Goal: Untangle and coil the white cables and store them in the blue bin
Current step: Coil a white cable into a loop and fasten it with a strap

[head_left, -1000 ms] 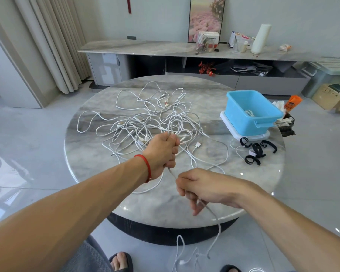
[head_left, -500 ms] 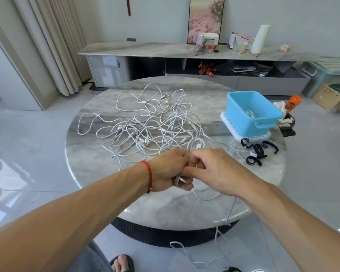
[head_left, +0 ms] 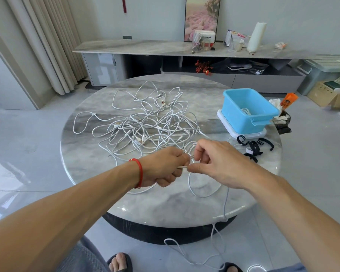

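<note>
Your left hand (head_left: 163,167) and right hand (head_left: 216,163) meet, both pinching one white cable (head_left: 185,167); its slack trails below your right hand, the blue bin (head_left: 249,112) beyond it, nearer that hand

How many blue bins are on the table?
1. The light blue plastic bin sits at the right side of the round marble table, on a flat white tray, behind the black straps.

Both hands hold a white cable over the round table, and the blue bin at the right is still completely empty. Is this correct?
Not quite. The head view shows the blue bin already has a white coil inside. The rest holds: the left hand and right hand grip a white cable over the round table.
</note>
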A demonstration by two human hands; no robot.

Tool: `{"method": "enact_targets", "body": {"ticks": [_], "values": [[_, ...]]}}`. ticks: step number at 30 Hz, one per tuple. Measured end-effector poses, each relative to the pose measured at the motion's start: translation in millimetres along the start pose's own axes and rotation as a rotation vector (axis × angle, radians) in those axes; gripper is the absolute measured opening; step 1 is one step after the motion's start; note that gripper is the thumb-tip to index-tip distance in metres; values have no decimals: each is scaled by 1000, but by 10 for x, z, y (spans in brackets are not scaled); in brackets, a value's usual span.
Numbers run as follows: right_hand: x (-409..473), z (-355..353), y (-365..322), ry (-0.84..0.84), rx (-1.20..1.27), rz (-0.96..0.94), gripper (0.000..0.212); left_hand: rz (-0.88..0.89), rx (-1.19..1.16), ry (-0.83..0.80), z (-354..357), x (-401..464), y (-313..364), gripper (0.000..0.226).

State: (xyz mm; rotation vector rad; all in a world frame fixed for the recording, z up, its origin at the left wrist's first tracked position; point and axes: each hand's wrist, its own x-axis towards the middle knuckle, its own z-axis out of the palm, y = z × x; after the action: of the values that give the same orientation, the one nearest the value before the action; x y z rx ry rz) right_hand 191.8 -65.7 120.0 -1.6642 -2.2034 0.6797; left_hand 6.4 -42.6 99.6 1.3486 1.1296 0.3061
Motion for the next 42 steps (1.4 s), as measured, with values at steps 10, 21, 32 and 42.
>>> {"method": "enact_targets", "body": {"ticks": [10,21,32,42], "values": [[-41,-189,279,102,-90,-8,28,221,21,76,-39,-31,-21,36],[-16,-126,88,215,368,137,30,357,332,134,-57,-47,-71,47],[-64,-135,101,243,232,195,15,513,624,381,-82,78,-189,35],[31,72,-92,405,1060,360,8,419,220,295,78,54,-75,35]]}}
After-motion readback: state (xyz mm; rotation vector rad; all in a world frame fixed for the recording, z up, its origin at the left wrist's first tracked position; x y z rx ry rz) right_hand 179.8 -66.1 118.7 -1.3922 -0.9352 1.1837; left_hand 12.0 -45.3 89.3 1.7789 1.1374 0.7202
